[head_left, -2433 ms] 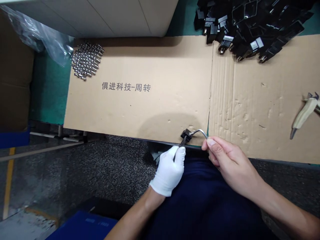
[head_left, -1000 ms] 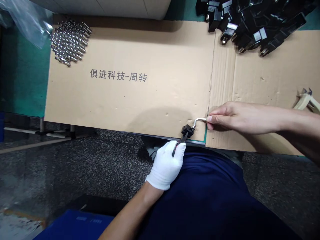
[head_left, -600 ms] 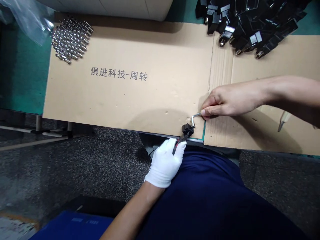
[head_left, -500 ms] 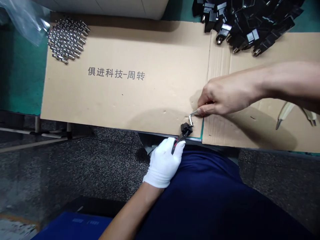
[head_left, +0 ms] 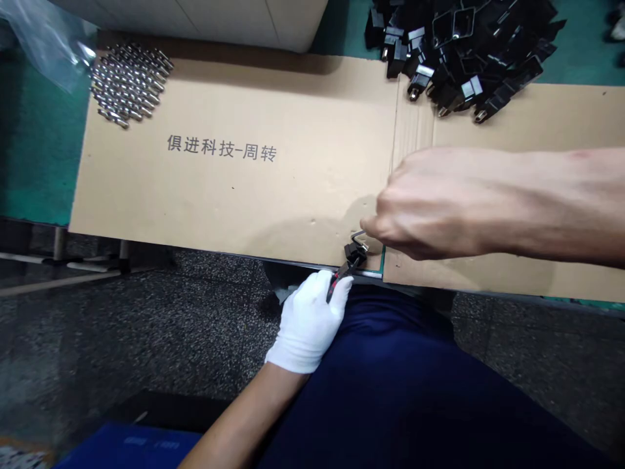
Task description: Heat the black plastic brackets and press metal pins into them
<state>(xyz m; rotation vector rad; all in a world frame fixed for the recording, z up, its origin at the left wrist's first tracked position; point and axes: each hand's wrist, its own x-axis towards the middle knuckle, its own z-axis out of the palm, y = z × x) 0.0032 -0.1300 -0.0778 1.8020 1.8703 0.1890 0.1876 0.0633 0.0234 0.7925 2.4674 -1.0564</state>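
My left hand (head_left: 308,317), in a white glove, is closed around red-and-black pliers (head_left: 336,284). The tips of the pliers are at a small black part (head_left: 353,251) by the front edge of the cardboard (head_left: 234,195). My bare right hand (head_left: 415,205) is closed on a thin bent metal tool (head_left: 359,234), whose lower end meets a shiny piece on the black part. Most of my right hand's fingers are hidden behind its back.
Small metal cylinders (head_left: 129,81) lie in a cluster at the upper left, near a clear plastic bag (head_left: 51,42). Black parts (head_left: 454,58) are heaped at the upper right. A pale grey object (head_left: 234,23) stands at the back.
My right hand has rolled over, and its forearm is lower and bigger in view. The bent tool has turned with it. The whole scene has shifted slightly left; the white-handled tool is now hidden.
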